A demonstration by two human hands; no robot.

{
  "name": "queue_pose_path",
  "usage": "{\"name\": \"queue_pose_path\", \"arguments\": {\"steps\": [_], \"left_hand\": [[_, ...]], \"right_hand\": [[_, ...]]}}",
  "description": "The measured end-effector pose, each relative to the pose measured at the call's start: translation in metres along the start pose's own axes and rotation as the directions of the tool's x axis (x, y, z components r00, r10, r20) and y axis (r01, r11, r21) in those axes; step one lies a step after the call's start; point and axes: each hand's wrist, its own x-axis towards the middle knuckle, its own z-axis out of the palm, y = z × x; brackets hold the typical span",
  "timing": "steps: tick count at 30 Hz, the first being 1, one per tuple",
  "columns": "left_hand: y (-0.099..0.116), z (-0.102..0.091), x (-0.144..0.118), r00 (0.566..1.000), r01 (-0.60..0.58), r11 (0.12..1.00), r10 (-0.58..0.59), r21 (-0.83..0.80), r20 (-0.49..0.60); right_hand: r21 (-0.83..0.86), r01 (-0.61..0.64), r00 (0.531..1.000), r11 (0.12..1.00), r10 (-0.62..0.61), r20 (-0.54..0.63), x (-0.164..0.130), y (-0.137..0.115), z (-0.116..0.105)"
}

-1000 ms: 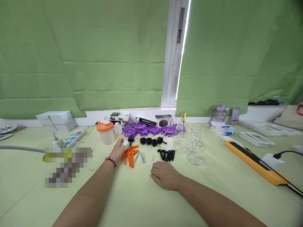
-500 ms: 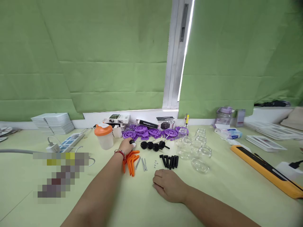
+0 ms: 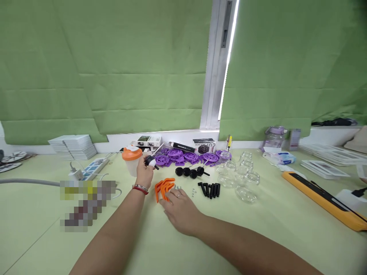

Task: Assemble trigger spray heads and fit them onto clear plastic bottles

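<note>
My left hand (image 3: 144,172), with a red bracelet on the wrist, is raised a little above the table and grips a black knob on a thin metal rod (image 3: 150,160). My right hand (image 3: 179,210) lies flat with its fingers spread over the metal pins, right beside the pile of orange curved pieces (image 3: 163,188). Three more black knobs on rods (image 3: 190,172) lie just behind. Short black pegs (image 3: 210,188) lie to the right of my right hand. Purple wheels (image 3: 186,157) are heaped further back.
Several small glass jars (image 3: 241,178) stand to the right. An orange-lidded cup (image 3: 131,160) stands behind my left hand. A white power strip (image 3: 93,168), stacked white cards (image 3: 73,146), boxes by the wall and a long orange bar (image 3: 327,200) surround the area.
My left hand closed on a black knob with its rod and lifted it off the table. My right hand slid left and forward to the metal pins by the orange pieces.
</note>
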Motion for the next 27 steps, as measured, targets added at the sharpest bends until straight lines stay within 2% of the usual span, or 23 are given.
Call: {"name": "queue_pose_path", "arguments": {"steps": [2,4,9,15,19,21,24,27], "left_hand": [[0.006,-0.006,-0.006,0.993,0.101,0.978,-0.112,-0.183,-0.049],[0.01,-0.012,-0.011,0.981,0.165,0.941,-0.187,-0.296,-0.045],[0.01,-0.025,-0.017,0.967,0.231,0.902,-0.253,-0.365,-0.014],[0.003,-0.028,-0.016,0.952,0.291,0.866,-0.303,-0.407,0.037],[0.004,-0.029,-0.016,0.949,0.308,0.833,-0.303,-0.46,0.088],[0.006,-0.029,-0.018,0.948,0.316,0.816,-0.294,-0.483,0.123],[0.009,-0.027,-0.021,0.945,0.327,0.795,-0.278,-0.511,0.172],[0.014,-0.026,-0.025,0.945,0.326,0.804,-0.266,-0.497,0.189]], "right_hand": [[-0.042,-0.033,0.999,0.999,0.033,-0.013,0.022,-0.015,0.007],[-0.085,-0.07,0.997,0.994,0.072,0.02,0.04,-0.025,0.015],[-0.114,-0.05,0.988,0.992,0.066,0.143,0.059,-0.034,0.027],[-0.067,-0.077,0.982,0.995,0.087,0.167,0.06,-0.044,0.026],[-0.028,-0.081,0.983,0.996,0.084,0.164,0.057,-0.051,0.021],[0.012,-0.104,0.974,0.995,0.099,0.201,0.055,-0.054,0.017],[0.093,-0.177,0.938,0.98,0.139,0.317,0.047,-0.056,0.011],[0.221,-0.315,0.9,0.923,0.216,0.38,0.032,-0.052,0.003]]}}
